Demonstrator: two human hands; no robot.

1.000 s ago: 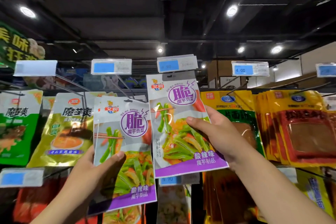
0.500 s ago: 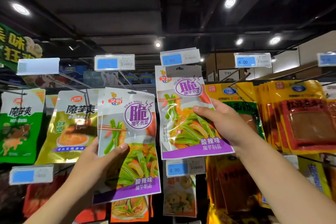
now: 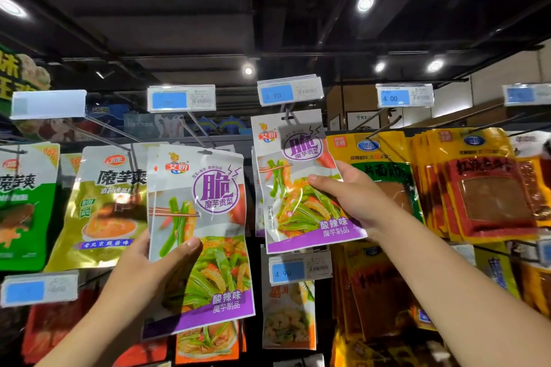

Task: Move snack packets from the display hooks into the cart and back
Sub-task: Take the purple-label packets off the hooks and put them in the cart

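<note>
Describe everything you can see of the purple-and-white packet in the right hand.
The packet is a glossy plastic pouch, white above, purple band below, with a round purple logo and pictured green vegetable strips. It is flat, tilted, its hang hole up at the hook beneath the 4.90 price tag; whether it is threaded is unclear. The right hand pinches its right edge, thumb on the front.

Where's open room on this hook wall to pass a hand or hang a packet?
Open: the band above the packet tops, between the middle price tag and the 4.90 tag; also the narrow dark strip between the nearer purple packet and the lower 4.90 tag. Crowded: the yellow and red packs at right, overlapping tightly.
</note>
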